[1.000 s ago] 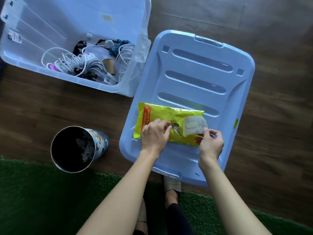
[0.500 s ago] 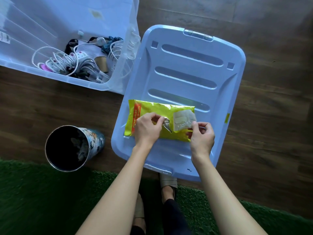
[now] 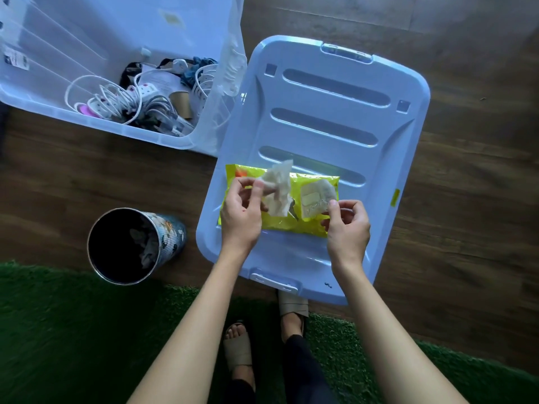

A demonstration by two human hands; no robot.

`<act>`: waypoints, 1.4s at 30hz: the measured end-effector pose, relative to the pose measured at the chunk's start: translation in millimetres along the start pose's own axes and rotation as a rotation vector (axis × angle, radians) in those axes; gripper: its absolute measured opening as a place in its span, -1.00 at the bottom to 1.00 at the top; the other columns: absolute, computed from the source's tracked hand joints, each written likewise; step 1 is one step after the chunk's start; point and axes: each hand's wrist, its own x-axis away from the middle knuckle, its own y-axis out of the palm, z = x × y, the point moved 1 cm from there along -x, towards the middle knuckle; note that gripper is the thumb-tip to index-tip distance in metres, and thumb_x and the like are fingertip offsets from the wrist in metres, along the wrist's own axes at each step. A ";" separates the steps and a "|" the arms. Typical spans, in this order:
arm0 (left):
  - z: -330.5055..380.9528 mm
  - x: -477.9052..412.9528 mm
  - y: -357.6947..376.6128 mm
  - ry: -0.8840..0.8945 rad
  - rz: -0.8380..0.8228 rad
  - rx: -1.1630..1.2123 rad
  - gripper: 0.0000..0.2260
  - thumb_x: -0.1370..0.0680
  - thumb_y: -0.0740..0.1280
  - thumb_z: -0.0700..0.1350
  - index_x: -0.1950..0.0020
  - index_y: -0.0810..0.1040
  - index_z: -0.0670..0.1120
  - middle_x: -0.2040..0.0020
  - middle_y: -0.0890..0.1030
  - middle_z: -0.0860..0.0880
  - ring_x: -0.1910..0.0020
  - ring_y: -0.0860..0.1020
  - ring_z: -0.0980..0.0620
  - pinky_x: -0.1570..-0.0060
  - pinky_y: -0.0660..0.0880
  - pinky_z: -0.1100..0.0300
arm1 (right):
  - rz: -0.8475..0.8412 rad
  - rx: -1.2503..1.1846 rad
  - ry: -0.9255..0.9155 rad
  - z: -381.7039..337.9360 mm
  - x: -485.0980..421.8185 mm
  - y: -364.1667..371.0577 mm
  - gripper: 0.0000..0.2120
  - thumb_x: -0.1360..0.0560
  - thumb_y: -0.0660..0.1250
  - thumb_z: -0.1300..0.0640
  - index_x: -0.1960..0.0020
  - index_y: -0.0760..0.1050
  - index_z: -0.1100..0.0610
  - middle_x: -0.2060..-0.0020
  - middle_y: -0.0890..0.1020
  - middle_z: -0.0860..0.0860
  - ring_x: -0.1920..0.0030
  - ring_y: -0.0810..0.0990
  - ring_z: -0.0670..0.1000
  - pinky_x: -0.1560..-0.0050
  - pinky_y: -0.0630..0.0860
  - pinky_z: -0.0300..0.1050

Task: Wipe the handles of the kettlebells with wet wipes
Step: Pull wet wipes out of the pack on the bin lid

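At frame centre, a crumpled wet wipe [image 3: 277,191] is pinched by the left hand [image 3: 240,220] above the yellow pack [image 3: 304,229], whose open flap [image 3: 315,199] is pinched by the right hand [image 3: 347,225]

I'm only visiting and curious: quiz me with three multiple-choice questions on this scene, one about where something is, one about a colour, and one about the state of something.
1. Where does the pack of wipes lie?
A) in the clear box
B) on the blue lid
C) in the bin

2. What colour is the pack?
A) yellow-green
B) black
C) pink

3. How is the pack's flap?
A) sealed flat
B) peeled open
C) torn off and lying on the floor

Answers:
1. B: the pack rests flat on the lid, which lies on the wooden floor.
2. A: its wrapper is bright yellow-green.
3. B: the right hand pinches the flap back, while the left hand pinches a wipe over the opening.
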 end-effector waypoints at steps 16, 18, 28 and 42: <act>-27.9 15.4 -89.5 -0.007 0.260 0.062 -0.88 -0.66 0.26 0.10 0.00 0.46 0.09 0.13 0.73 -0.04 0.18 0.68 -0.03 0.13 0.59 -0.11 | -0.243 0.990 -0.992 34.1 22.3 95.9 -0.65 -0.56 0.28 0.10 -0.33 0.55 0.06 -0.18 0.65 0.00 -0.14 0.53 0.20 -0.11 0.43 0.10; -34.4 19.4 -97.8 -0.018 0.292 0.073 -0.89 -0.67 0.26 0.06 -0.01 0.46 0.06 0.10 0.73 -0.02 0.21 0.66 0.03 0.11 0.60 -0.04 | -0.193 1.043 -0.984 39.9 21.1 100.1 -0.59 -0.52 0.31 0.15 -0.37 0.53 0.10 -0.18 0.64 0.01 -0.14 0.54 0.20 -0.12 0.42 0.10; -55.0 51.5 -115.7 -0.055 0.315 0.285 -0.89 -0.68 0.29 -0.07 -0.04 0.51 -0.09 0.14 0.73 0.03 0.12 0.70 0.13 0.15 0.58 0.16 | -0.267 1.329 -0.892 35.3 31.3 113.2 -0.54 -0.51 0.29 0.16 -0.40 0.38 0.06 -0.18 0.51 0.05 -0.16 0.45 0.20 -0.05 0.39 0.14; -72.1 265.7 -337.1 -0.107 0.513 0.406 -0.84 -0.63 0.36 0.06 -0.03 0.61 -0.01 0.17 0.68 0.06 0.21 0.62 0.09 0.17 0.57 0.15 | -1.207 0.573 -0.628 -64.1 358.0 132.2 -0.94 -0.50 0.51 0.04 0.06 0.74 -0.10 0.28 0.69 0.13 0.33 0.46 -0.15 0.27 0.34 -0.16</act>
